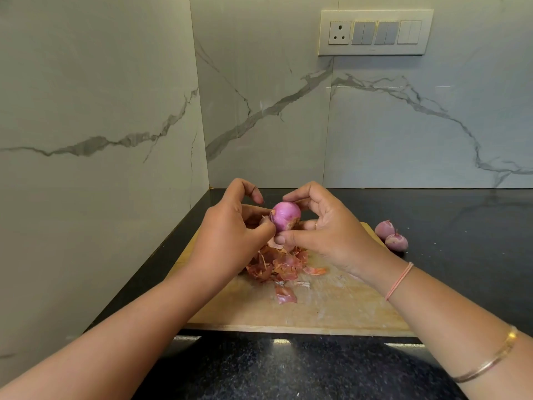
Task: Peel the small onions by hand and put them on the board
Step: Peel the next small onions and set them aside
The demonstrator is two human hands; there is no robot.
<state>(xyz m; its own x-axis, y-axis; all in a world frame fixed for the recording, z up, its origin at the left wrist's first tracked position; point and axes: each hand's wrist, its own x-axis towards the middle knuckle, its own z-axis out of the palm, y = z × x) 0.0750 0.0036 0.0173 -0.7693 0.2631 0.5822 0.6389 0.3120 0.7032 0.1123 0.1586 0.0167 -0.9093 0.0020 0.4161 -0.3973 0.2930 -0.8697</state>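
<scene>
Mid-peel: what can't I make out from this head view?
Head view only:
- Far side of the onion: hidden by the right hand and left hand.
- Far edge of the board: mostly covered by both hands and the peel pile.
- Two onions on the counter: too small to tell if fully peeled.

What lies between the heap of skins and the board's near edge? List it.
Head view: one loose onion skin and a small scrap, lying on otherwise bare board.

The onion [285, 215] showed smooth, glossy purple skin, while the peels [277, 267] looked dry, thin and papery. The board [331, 310] was pale wood, matt and scuffed; the counter [288, 370] was polished black speckled stone with bright reflections. The wall [375, 125] looked like glossy veined marble, the switch plate [375, 49] smooth plastic.
</scene>
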